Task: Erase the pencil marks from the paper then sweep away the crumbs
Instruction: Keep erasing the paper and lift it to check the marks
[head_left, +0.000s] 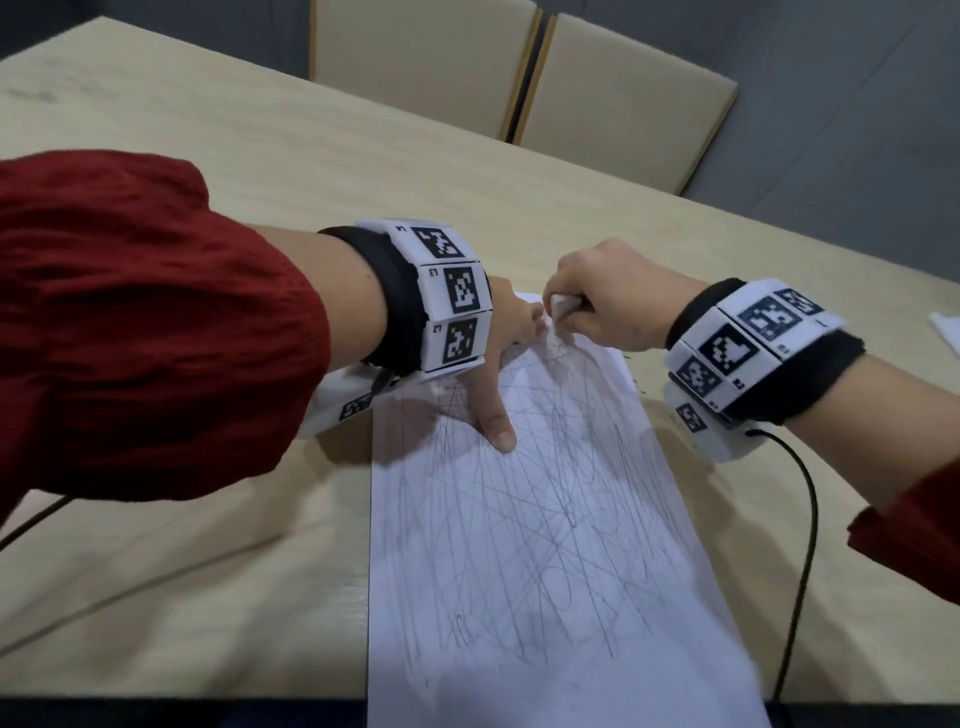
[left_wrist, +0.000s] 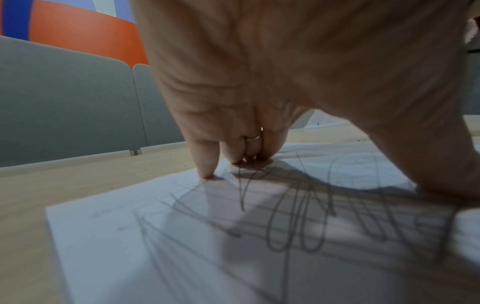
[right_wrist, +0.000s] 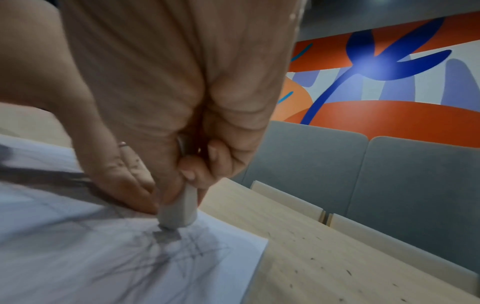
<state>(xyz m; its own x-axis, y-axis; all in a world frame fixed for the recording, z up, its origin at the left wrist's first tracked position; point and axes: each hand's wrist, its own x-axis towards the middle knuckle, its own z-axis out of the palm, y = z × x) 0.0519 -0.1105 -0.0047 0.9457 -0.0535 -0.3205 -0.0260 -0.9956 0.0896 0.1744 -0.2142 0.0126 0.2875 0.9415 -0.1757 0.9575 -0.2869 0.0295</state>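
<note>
Pressing down on the far end of the paper (head_left: 545, 545), the left hand (head_left: 498, 358) has its fingers spread out and straight. The fingertips (left_wrist: 206, 173) touch the sheet near its far corner, and the thumb (head_left: 493, 415) pushes on the page closer to the person. A thin ring (left_wrist: 253, 137) sits on one finger of this hand.

The right hand (head_left: 608, 296) is curled tight around a white eraser (head_left: 561, 306). The low end of the eraser (right_wrist: 179, 209) is right at the paper, close to the far edge, with a dark gray smudge (right_wrist: 167, 235) just under it. The two hands are very near each other at the top of the sheet, almost touching.

The paper lies flat on a light wooden table (head_left: 208, 597) and runs from the hands back to the near edge of the table. It is covered with lots of crossing pencil marks (head_left: 550, 499), both straight lines and loops. Small dark crumbs (right_wrist: 311, 258) are scattered on the table to the right of the sheet.

Both wrists wear black bands with white blocks that have black square patterns. A black cable (head_left: 802, 519) runs from the right wrist band toward the near edge of the table. The sleeves are dark red (head_left: 156, 338). Two tan chairs (head_left: 519, 78) stand at the far side of the table.
</note>
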